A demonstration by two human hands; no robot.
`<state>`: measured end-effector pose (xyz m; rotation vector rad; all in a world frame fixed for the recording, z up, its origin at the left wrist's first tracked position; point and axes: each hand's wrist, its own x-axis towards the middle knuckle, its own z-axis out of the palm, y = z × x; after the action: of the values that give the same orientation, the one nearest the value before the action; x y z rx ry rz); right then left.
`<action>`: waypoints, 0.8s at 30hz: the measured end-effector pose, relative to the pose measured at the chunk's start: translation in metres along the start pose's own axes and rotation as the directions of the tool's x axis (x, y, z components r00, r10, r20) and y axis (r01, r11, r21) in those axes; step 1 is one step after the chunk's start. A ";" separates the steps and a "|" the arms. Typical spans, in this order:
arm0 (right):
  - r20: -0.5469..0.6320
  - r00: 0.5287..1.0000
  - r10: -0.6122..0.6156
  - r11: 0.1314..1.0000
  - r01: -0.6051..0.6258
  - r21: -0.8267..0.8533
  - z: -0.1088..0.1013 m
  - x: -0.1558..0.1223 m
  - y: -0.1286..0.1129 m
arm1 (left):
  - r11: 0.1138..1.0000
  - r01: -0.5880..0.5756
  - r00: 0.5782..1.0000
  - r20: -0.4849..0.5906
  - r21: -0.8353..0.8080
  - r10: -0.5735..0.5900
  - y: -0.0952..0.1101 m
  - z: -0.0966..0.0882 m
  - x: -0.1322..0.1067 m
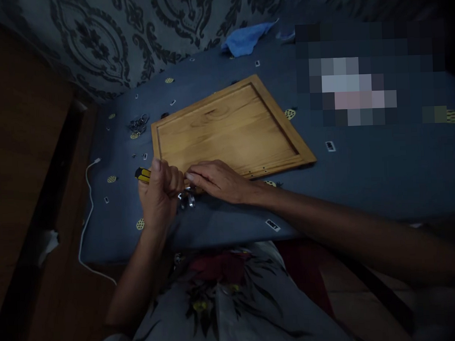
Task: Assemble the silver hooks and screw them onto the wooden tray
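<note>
My left hand (159, 185) is closed around a screwdriver (143, 174) with a yellow and black handle, whose end sticks out to the left of the fist. The shaft and tip are hidden. Close beside it, my right hand (216, 180) has its fingers bent and pressed together at the near edge of a framed wooden cabinet door (226, 126). What the fingertips pinch, if anything, does not show. Just below the fingertips, a shiny metal hinge (191, 199) juts from the door's near left corner. The door lies flat on a blue sheet.
The blue pineapple-print sheet (306, 202) covers a bed-like surface. A small pile of metal parts (138, 125) and loose screws (137, 155) lie left of the door. A white cable (87, 210) hangs over the left edge. A blue cloth (247, 39) lies at the back; a blurred patch covers the upper right.
</note>
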<state>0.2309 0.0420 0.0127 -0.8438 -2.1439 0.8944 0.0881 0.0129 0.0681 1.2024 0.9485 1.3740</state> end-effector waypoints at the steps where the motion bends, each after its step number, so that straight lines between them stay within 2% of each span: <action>1: -0.002 1.000 0.001 1.000 -0.001 -0.002 0.000 0.000 0.000 | 1.000 -0.005 1.000 0.006 0.030 0.004 0.000 -0.002 -0.001; 3: -0.001 1.000 0.002 1.000 -0.002 0.004 0.000 0.000 0.000 | 0.994 -0.032 0.999 -0.004 0.108 0.032 0.001 -0.006 -0.004; 7: 0.001 1.000 0.001 1.000 -0.001 0.010 -0.001 0.000 -0.001 | 0.938 -0.170 0.980 -0.051 0.303 0.194 0.000 -0.017 -0.009; 9: 0.001 1.000 0.004 1.000 -0.004 -0.001 -0.001 -0.001 -0.002 | 0.931 -0.189 0.972 -0.073 0.311 0.222 -0.001 -0.019 -0.012; 14: 0.001 1.000 0.004 1.000 -0.004 -0.001 -0.001 -0.001 -0.002 | 0.986 -0.141 0.966 -0.206 0.085 0.156 -0.001 -0.008 -0.014; 16: -0.002 1.000 0.000 1.000 0.000 -0.001 0.000 0.000 -0.001 | 0.993 -0.116 0.968 -0.222 0.011 0.116 0.000 -0.003 -0.012; 20: -0.013 1.000 0.001 1.000 -0.001 -0.025 0.000 0.000 -0.001 | 0.998 -0.065 0.983 -0.173 -0.027 0.059 0.004 -0.004 -0.006; 24: -0.001 1.000 0.006 1.000 -0.006 -0.009 0.000 0.000 -0.002 | 1.000 0.007 1.000 -0.030 -0.028 -0.008 0.006 -0.012 0.001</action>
<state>0.2302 0.0410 0.0143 -0.8551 -2.1477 0.8875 0.0756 0.0137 0.0720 1.1596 0.9512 1.3979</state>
